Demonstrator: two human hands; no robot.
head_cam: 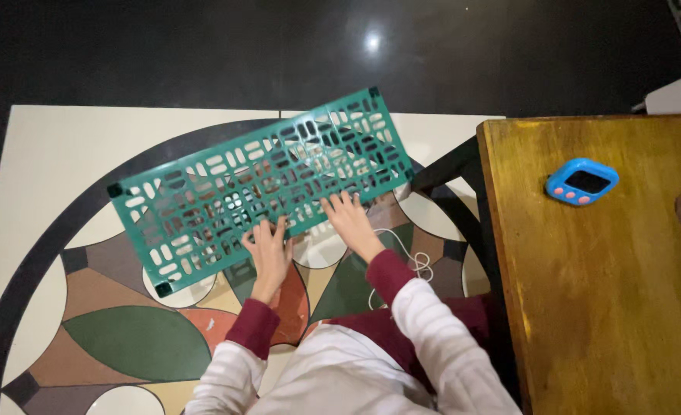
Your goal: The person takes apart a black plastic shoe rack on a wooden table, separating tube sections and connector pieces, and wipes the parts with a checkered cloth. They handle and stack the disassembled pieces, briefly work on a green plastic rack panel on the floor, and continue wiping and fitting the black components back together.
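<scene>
1. Patterned floor [125,338] below – inlaid leaf shapes in green, brown and cream inside a dark ring, black glossy surround beyond.
2. Green perforated plastic panel [260,188] held flat above the floor, tilted so its far-right corner sits highest; black corner sockets visible at three corners.
3. Left hand [267,253] grips the panel's near long edge, fingers curled up over it; right hand [350,219] does the same just beside it, further right. Both closed on the edge, thumbs underneath – not visible.
4. Judgement: both grips sit right of centre, so the left end overhangs. Spreading the hands wider would keep it level and stop it flexing.
5. Wooden table [609,307] along the right; small blue timer-like gadget [581,181] near its far edge, well apart from the panel.
6. Hard to make out: a thin white cord [413,261] near the right wrist, ends hidden. A dark frame [452,165] at the table's left edge is partly covered. Something pinkish is cut off at the right border.
</scene>
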